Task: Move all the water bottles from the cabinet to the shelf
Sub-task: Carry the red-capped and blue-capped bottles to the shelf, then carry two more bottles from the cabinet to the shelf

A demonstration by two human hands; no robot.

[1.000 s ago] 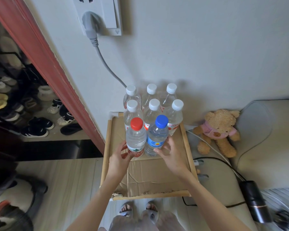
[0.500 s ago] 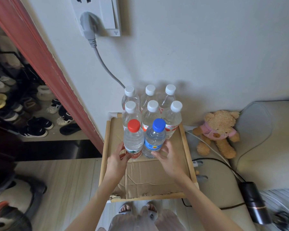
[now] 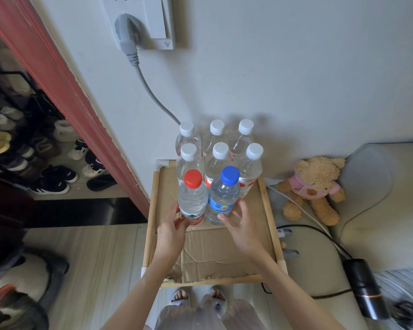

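Loosening off the blue-capped bottle (image 3: 222, 198), right hand (image 3: 242, 231) since earlier.

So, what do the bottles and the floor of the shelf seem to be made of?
Bottles: clear, glossy plastic, judging by the see-through ribbed walls. Shelf floor: matte brown cardboard, creased, with a frayed front edge. Its frame looks like pale wood or bamboo.

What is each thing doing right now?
Red-capped bottle: upright, capped, left hand holds its base.
Blue-capped bottle: upright, capped, right hand touches it.
Six white-capped bottles: upright, capped.
Plug: in socket.
Teddy bear: sitting.
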